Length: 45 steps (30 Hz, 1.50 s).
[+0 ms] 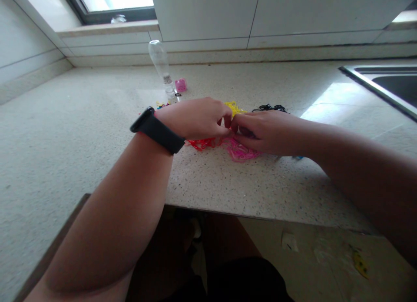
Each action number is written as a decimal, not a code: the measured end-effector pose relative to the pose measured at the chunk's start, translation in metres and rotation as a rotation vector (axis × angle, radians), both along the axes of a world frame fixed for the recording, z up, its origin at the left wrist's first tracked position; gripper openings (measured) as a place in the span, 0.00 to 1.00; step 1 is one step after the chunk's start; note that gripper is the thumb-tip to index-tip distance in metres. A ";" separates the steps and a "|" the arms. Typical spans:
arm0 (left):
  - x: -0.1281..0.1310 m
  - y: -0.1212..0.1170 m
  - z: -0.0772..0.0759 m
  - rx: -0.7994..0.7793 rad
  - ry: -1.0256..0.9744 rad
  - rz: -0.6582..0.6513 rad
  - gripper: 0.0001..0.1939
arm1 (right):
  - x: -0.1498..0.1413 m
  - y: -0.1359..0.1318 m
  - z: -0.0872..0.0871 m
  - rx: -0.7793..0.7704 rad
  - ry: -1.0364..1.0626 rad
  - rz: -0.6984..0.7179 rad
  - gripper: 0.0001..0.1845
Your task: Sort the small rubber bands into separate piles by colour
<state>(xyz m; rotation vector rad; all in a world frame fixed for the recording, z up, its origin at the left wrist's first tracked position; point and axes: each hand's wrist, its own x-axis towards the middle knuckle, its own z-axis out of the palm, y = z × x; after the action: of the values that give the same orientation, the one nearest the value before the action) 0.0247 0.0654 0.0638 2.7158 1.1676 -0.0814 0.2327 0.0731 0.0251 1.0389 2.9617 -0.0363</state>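
Observation:
My left hand (203, 117), with a black watch (159, 130) on its wrist, reaches over small coloured bands on the counter. Its thumb and fingers are pinched together, meeting the fingertips of my right hand (260, 130). What lies between the fingertips is too small to make out. Under and around the hands are a red pile of bands (203, 143), a pink pile of bands (243, 151), a yellow pile of bands (235, 107) and a black pile of bands (270, 107). A few bands of mixed colours show behind my left wrist, partly hidden.
Beyond the hands a clear bottle (159, 61) stands upside down, next to a small pink object (180, 84). A metal sink (361, 78) is set into the speckled counter (221, 184) at the right. The counter's front edge runs above my legs; a window is at the upper left.

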 end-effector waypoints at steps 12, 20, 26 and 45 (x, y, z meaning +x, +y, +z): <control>0.000 0.000 0.000 0.000 0.016 0.009 0.21 | 0.000 0.000 0.000 -0.006 0.002 -0.001 0.15; 0.000 0.000 -0.001 0.004 0.012 0.011 0.20 | 0.000 0.000 0.000 -0.005 -0.001 -0.006 0.14; 0.001 -0.004 0.000 0.022 0.033 0.024 0.20 | 0.001 0.000 0.001 0.005 0.005 -0.010 0.15; 0.003 -0.014 0.003 0.071 0.035 0.053 0.20 | 0.000 0.002 -0.003 -0.035 0.025 -0.056 0.16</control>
<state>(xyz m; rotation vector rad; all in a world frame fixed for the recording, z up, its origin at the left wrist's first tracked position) 0.0272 0.0515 0.0673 2.7527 1.2748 -0.0815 0.2331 0.0754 0.0224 1.1254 2.9424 -0.1011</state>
